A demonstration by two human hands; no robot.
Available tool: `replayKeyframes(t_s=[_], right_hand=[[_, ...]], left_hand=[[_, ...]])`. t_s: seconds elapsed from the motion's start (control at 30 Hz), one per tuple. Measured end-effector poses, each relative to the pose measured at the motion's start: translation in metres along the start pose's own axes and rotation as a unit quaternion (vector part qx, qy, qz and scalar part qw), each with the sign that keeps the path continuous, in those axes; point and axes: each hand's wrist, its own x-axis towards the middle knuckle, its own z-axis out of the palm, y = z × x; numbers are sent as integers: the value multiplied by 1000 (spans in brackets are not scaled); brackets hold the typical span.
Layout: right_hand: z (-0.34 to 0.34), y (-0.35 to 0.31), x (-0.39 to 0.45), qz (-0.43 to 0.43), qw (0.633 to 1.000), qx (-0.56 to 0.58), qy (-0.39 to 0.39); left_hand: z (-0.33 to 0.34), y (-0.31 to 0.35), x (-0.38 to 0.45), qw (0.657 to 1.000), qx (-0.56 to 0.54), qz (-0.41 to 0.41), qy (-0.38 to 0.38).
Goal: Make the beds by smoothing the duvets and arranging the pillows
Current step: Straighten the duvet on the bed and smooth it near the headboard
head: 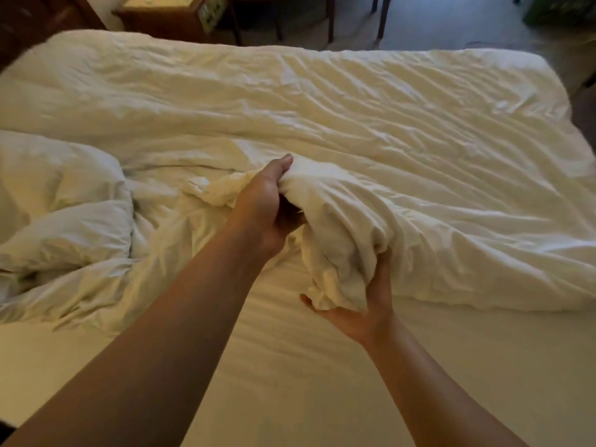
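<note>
A white, wrinkled duvet [371, 117] lies across the far half of the bed, its near edge bunched into a thick roll in the middle. My left hand [267, 204] grips the top of that bunch, thumb over the fabric. My right hand [364, 304] holds the lower end of the same bunch from beneath, palm up, its fingers hidden by cloth. A crumpled white mass, pillow or more duvet [64, 204], sits at the left. The bare white bed sheet [306, 382] shows in front of me.
A dark wooden nightstand [167, 14] stands beyond the bed's far left corner, next to a dark headboard [35, 21]. Chair or table legs [332, 17] stand on the floor behind the bed. The bed's right edge drops off near the frame's right side.
</note>
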Motion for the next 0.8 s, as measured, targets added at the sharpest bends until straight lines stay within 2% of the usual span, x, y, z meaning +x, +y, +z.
replayKeyframes(t_s=[0.1,0.2,0.23,0.27,0.3,0.33,0.37,0.4,0.43,0.53,0.57,0.63,0.7,0.8], right_hand=[[18,-19,-21,-56,998,30,-6],[16,-30,-41,-93,992,-13,-81],[10,-32,-50,-95,991,-41,-83],[0,-33,-57,-80,992,-62,-69],[-9,-33,-65,-59,994,-75,-54],[-18,-33,-75,-46,993,-94,-50],[-22,-35,-87,-30,993,-110,-43],[-23,-38,-98,-20,991,-126,-30],[-26,-43,-109,-19,991,-128,-20],[-39,-58,-135,-30,987,-154,26],[-44,-62,-146,-24,984,-164,59],[-65,-71,-165,1,975,-180,128],[-86,-73,-187,36,966,-170,191],[-121,-59,-220,102,944,-188,251]], left_hand=[[-6,-5,0,989,123,36,75],[-27,-16,-5,983,122,57,127],[-39,-24,-5,969,165,102,150],[-52,-30,-4,931,269,182,167],[-62,-38,-6,860,406,260,166],[-69,-50,-7,775,535,303,144],[-74,-64,-7,698,624,330,122],[-78,-75,-7,646,671,348,111],[-75,-83,-8,608,688,375,122],[-57,-86,-13,556,660,479,161],[-51,-85,-14,526,661,523,114],[-37,-94,-23,474,655,586,-53],[-27,-115,-46,468,640,589,-157],[-30,-154,-72,476,661,531,-234]])
